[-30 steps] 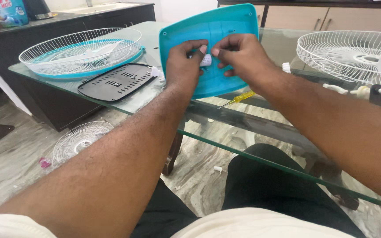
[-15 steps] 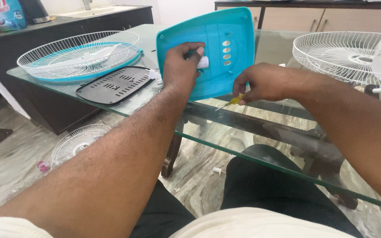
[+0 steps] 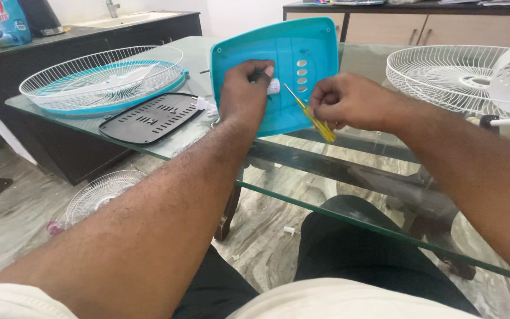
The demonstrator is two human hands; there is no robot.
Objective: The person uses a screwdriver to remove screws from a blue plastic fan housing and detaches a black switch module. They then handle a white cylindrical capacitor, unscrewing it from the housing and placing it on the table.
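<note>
1. Left hand [image 3: 244,88] grips a white knob [image 3: 273,87] against the teal panel [image 3: 278,56], propped up mid-table, near edge.
2. Right hand [image 3: 349,101] pinches a screwdriver [image 3: 311,113], tip at panel.
3. Black grille [image 3: 149,117] & fan guard [image 3: 103,78] left; white guard [image 3: 444,74] right.
4. Glass table [image 3: 349,171]: bare strip at near edge.

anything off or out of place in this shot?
One fan grille lies on the floor under the glass table, beside a small white bit. The teal panel stands tilted under the left hand. No damage or spill shows.
</note>
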